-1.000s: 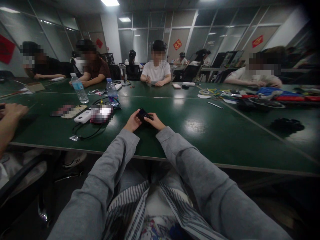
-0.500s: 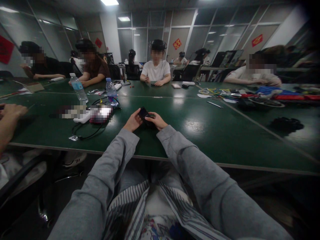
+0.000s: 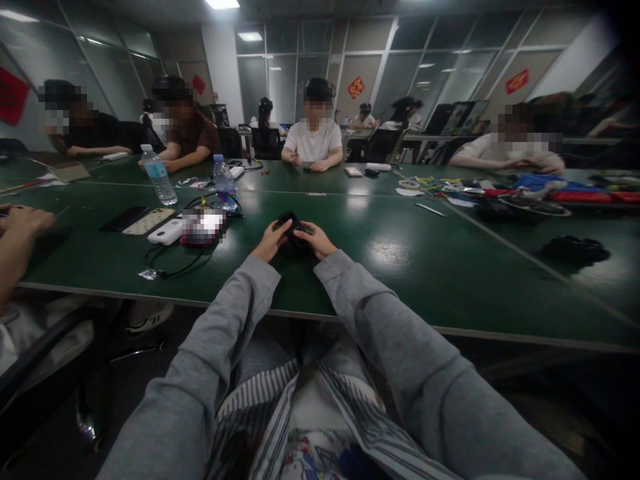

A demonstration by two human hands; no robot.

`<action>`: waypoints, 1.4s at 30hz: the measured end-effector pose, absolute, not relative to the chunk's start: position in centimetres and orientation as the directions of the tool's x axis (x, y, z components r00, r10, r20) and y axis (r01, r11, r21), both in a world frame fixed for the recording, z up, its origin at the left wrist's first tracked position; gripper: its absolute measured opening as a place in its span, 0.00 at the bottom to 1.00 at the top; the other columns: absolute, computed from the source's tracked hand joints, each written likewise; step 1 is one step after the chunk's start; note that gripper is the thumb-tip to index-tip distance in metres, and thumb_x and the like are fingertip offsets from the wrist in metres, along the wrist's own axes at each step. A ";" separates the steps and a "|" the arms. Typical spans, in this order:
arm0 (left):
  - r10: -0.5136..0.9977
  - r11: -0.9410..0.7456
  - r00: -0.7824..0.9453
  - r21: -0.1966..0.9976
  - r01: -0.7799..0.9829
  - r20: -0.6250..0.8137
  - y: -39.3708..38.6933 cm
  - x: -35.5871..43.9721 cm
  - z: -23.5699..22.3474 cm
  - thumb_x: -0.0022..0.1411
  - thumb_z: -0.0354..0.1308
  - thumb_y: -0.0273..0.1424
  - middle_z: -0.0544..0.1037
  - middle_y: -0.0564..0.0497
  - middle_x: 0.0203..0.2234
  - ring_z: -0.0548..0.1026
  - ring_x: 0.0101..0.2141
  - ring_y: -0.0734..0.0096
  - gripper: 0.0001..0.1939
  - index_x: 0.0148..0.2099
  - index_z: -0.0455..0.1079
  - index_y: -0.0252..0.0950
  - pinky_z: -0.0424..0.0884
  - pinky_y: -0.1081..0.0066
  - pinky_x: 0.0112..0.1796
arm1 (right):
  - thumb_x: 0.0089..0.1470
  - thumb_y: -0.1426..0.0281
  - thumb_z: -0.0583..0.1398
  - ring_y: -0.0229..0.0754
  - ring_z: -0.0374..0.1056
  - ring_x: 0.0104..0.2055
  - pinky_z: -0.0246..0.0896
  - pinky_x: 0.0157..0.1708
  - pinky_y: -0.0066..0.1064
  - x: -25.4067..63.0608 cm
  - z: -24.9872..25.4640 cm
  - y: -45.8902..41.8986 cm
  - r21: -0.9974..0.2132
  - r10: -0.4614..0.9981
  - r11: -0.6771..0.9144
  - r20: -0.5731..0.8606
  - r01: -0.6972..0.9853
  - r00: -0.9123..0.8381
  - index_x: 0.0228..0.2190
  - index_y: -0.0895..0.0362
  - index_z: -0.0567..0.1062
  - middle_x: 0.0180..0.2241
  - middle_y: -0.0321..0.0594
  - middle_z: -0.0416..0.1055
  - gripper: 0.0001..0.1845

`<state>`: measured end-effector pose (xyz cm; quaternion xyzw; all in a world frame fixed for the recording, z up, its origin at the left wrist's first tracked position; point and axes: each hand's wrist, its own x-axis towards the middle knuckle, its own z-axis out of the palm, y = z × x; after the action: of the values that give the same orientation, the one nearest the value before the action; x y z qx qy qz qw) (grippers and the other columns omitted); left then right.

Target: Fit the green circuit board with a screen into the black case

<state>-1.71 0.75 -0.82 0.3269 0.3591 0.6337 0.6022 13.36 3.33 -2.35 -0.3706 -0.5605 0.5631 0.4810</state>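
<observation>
Between both hands, just over the green table (image 3: 390,287), is a small black boxy object (image 3: 289,217); its exact kind is too dark to make out. My left hand (image 3: 271,241) grips its left side, with the thumb across the near face. On the other side, my right hand (image 3: 317,241) has its fingers closed round the lower right part, thumb pointing inward. Fingers cover much of the object's sides, and its underside is hidden.
Left of my hands lie a white power bank (image 3: 166,231), phones (image 3: 149,221) and a black cable (image 3: 187,272). Two bottles, one clear (image 3: 159,175) and one bluish (image 3: 223,183), stand behind. Tangled cables (image 3: 500,190) and a black item (image 3: 575,249) are rightward. Several people sit around.
My left thumb has moved from the object's left edge onto its near face. The black object has turned slightly in my hands, and my right hand stays closed on it.
</observation>
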 end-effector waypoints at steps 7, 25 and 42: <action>0.996 -0.011 -0.084 0.867 -0.499 -0.036 1.1 -2.0 -1.2 0.49 0.71 0.30 0.79 0.49 0.31 0.75 0.28 0.78 0.18 0.42 0.71 0.34 0.68 0.77 0.31 | 0.37 0.64 0.72 0.44 0.74 0.38 0.70 0.47 0.44 13.5 -2.5 3.6 -0.985 0.949 0.084 0.125 -0.151 -0.290 0.46 0.54 0.71 0.36 0.38 0.75 0.32; 0.993 -0.064 -0.119 0.910 -0.411 0.016 1.4 -1.9 -1.6 0.50 0.70 0.36 0.78 0.49 0.34 0.75 0.30 0.76 0.21 0.44 0.69 0.34 0.69 0.75 0.34 | 0.38 0.64 0.71 0.38 0.71 0.33 0.68 0.40 0.34 13.6 -2.1 3.4 -0.969 0.952 0.000 0.076 -0.249 -0.298 0.46 0.54 0.72 0.35 0.37 0.75 0.31; 0.993 -0.062 -0.118 0.921 -0.385 0.018 2.0 -2.5 -2.1 0.48 0.72 0.38 0.77 0.50 0.29 0.74 0.28 0.79 0.21 0.41 0.71 0.33 0.69 0.76 0.33 | 0.44 0.67 0.70 0.38 0.72 0.32 0.70 0.37 0.32 13.5 -1.5 3.1 -0.974 0.965 -0.062 -0.003 -0.216 -0.264 0.44 0.56 0.71 0.33 0.38 0.75 0.25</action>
<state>-2.46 1.96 -2.11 0.3723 0.4083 0.6265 0.5497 13.51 3.11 -1.46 -0.3789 -0.4941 0.6226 0.4740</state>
